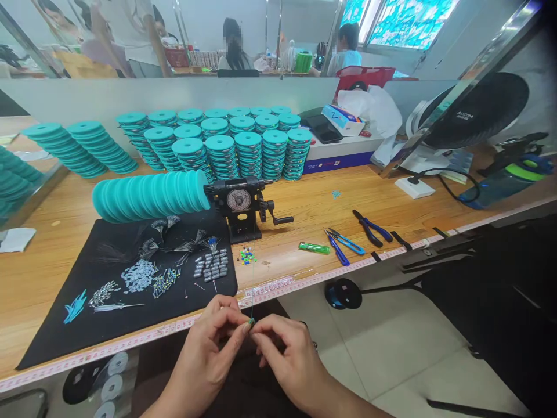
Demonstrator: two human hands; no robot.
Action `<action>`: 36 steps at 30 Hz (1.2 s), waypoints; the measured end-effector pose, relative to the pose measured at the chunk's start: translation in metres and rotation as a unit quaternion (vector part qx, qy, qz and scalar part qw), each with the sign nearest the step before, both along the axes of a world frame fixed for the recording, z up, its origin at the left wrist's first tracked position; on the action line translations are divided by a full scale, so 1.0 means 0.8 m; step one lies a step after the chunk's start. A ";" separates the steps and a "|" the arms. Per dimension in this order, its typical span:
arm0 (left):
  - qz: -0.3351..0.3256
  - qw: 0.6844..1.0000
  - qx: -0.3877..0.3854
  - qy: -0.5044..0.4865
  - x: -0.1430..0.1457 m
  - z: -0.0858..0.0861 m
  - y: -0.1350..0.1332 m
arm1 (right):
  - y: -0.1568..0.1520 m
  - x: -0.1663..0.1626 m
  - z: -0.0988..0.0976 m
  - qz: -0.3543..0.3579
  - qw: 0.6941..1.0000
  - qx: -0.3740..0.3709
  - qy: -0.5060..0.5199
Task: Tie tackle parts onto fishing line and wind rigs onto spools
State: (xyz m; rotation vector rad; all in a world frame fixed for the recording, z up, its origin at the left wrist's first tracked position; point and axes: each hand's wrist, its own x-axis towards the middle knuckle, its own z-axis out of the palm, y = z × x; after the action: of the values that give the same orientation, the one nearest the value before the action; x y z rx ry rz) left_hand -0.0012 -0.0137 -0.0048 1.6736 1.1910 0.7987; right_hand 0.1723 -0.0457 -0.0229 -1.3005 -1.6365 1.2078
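Note:
My left hand is closed, thumb and index finger pinching a small green-blue piece on a thin fishing line. The line rises from there toward the hand-cranked winder. Close against the same spot, my right hand is also closed in a pinch; what lies between its fingertips is too small to make out. Both hands are held just off the table's front edge. Beyond them lie small coloured beads and rows of grey sinkers on a black mat.
Teal foam spools sit on the winder's shaft; stacks of wound spools stand behind. Rightward lie a green lighter, blue snips, a cutter knife and pliers. A measuring tape runs along the edge.

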 end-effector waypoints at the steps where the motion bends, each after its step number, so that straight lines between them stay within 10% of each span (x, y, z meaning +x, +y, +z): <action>1: -0.010 0.999 0.033 0.035 -0.001 0.000 0.000 | 0.002 0.002 0.001 -0.004 0.993 0.099 -0.059; 5: -0.056 0.972 0.182 0.136 -0.006 -0.006 0.001 | 0.029 0.014 0.009 0.049 0.939 0.304 -0.157; 13: -0.183 0.838 0.413 0.307 -0.014 -0.028 0.023 | 0.121 0.006 0.028 0.152 0.951 0.146 -0.225; 18: -0.145 0.911 0.325 0.211 0.001 -0.021 0.024 | 0.133 0.001 0.043 0.164 0.940 0.148 -0.260; 23: -0.020 0.999 0.017 0.030 0.008 -0.009 0.010 | 0.078 0.008 0.046 -0.045 0.974 0.180 -0.130; 30: 0.004 0.991 -0.078 -0.113 0.005 -0.015 0.000 | 0.000 0.007 0.004 -0.002 0.992 -0.122 0.030; 33: -0.004 0.997 -0.039 -0.069 0.004 -0.011 -0.002 | -0.006 0.006 -0.003 -0.002 0.999 0.031 -0.038; 36: -0.022 0.999 0.020 0.012 0.000 -0.004 -0.003 | 0.004 0.012 0.004 0.039 0.935 0.299 -0.188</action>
State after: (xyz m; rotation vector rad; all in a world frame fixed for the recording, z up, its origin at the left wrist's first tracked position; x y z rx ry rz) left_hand -0.0011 -0.0163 -0.0084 1.7414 1.1569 0.7819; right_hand 0.1823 -0.0422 -0.0195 -1.1101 -2.1257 0.4337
